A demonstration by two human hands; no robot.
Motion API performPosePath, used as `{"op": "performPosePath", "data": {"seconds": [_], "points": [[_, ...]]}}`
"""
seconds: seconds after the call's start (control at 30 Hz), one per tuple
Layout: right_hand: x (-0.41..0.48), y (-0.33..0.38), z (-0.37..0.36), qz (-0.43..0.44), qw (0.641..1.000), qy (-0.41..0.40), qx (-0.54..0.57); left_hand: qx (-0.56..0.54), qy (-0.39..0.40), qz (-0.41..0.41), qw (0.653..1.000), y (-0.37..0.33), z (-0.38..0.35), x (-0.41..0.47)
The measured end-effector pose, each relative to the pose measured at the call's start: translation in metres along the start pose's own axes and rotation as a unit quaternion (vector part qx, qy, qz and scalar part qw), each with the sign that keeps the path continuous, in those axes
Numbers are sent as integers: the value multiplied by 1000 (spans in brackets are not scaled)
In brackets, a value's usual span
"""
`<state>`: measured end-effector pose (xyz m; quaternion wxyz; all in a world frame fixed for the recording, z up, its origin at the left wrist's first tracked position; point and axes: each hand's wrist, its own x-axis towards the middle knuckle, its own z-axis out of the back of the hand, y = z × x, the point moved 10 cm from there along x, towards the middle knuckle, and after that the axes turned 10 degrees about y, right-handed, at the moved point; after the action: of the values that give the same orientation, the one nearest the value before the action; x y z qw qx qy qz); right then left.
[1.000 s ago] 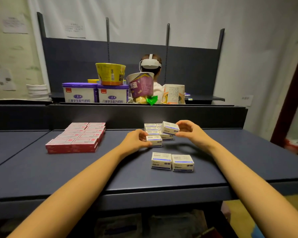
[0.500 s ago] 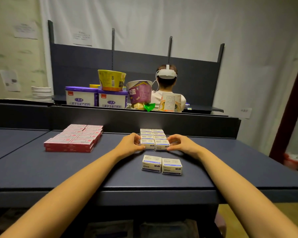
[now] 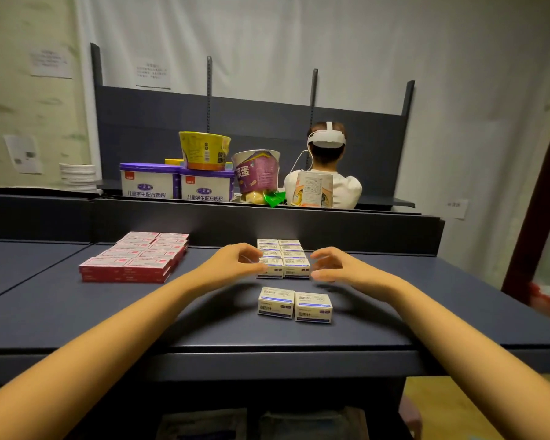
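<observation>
While looking down and forward: flat dark blue metal shelf top [image 3: 77, 312], wide and smooth, with a low dark back wall [image 3: 362, 230] along its far edge. On the left part, a neat pile of flat red cardboard boxes [image 3: 134, 262], laid in 2 columns. Near the middle, a block of small white cardboard boxes with blue stripes [image 3: 294, 258], 2 across and 4 deep, packed close, well apart from the red pile. Just in front of that block, 2 more white boxes [image 3: 294, 304] of the same kind, side by side and touching, nearer the front edge.

Behind the low wall, 2 white round tubs with purple lids [image 3: 150, 184], a yellow paper bowl [image 3: 205, 150] on top of the right one, a purple paper cup [image 3: 258, 171] tilted beside it. Farther back, a person in a white top [image 3: 326, 185], back turned, with a white headset on. At far left, a stack of white plates [image 3: 77, 176]. Behind it all, a white curtain [image 3: 299, 33].

Both bare arms stretched out over the shelf top. At the left side of the block, left hand [image 3: 235, 265], fingers loosely bent, thumb tip against the front left box, holding nothing. Just beside the right side of the block, right hand [image 3: 331, 265], fingers bent and spread wide, a small gap to the boxes, holding nothing. Both hands a bit blurred.
</observation>
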<state>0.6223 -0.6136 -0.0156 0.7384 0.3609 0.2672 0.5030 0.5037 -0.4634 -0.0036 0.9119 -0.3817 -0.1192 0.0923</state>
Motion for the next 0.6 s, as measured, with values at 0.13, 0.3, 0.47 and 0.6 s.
{"op": "performPosePath", "data": {"seconds": [0.13, 0.3, 0.47, 0.6], "points": [[-34, 8, -21, 13, 998, 54, -24, 42, 163, -8, 986, -12, -34, -31], [-53, 6, -36, 7, 993, 30, -118, 131, 151, -37, 979, -17, -44, -35], [-52, 0, -30, 5, 992, -27, -124, 116, 127, -34, 984, -15, -41, -32], [-52, -1, -30, 7, 993, -27, -118, 88, 102, -31, 990, -15, -34, -28]]}}
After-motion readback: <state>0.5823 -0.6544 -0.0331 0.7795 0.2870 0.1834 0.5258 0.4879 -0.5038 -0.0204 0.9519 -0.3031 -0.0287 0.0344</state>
